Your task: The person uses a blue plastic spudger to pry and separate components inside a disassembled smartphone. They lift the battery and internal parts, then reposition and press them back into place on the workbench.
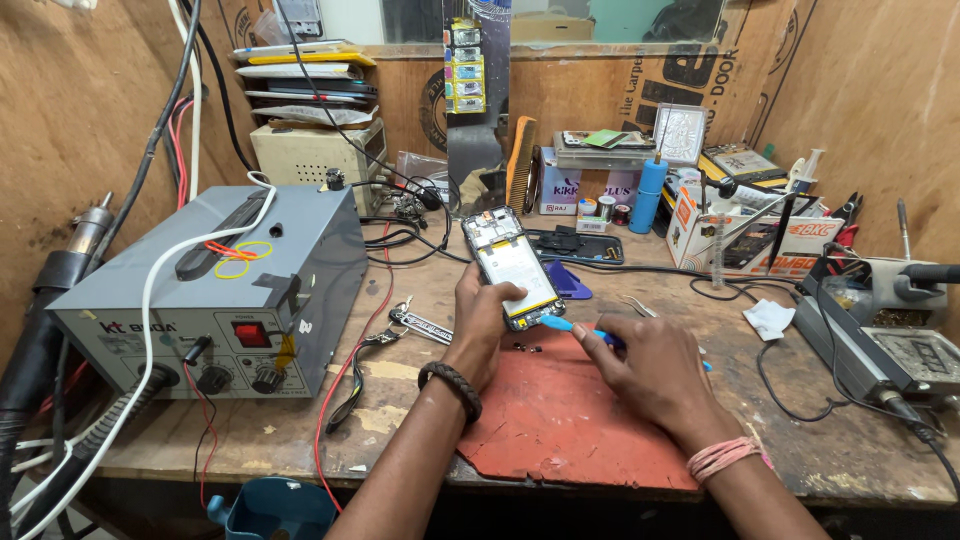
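An opened phone [510,262] with its back cover off and a white battery showing is tilted up over a red work mat [560,420]. My left hand [484,318] grips its lower left edge and holds it off the bench. My right hand [648,362] holds a thin blue pry tool [572,326], whose tip touches the phone's bottom right corner. A braided dark band sits on my left wrist and pink bands on my right.
A grey soldering station [225,300] with knobs and cables fills the left of the wooden bench [860,450]. Tweezers [420,322], a dark phone part [575,246], a blue cylinder [648,195] and boxes [750,235] lie behind. Another grey device [890,350] is on the right.
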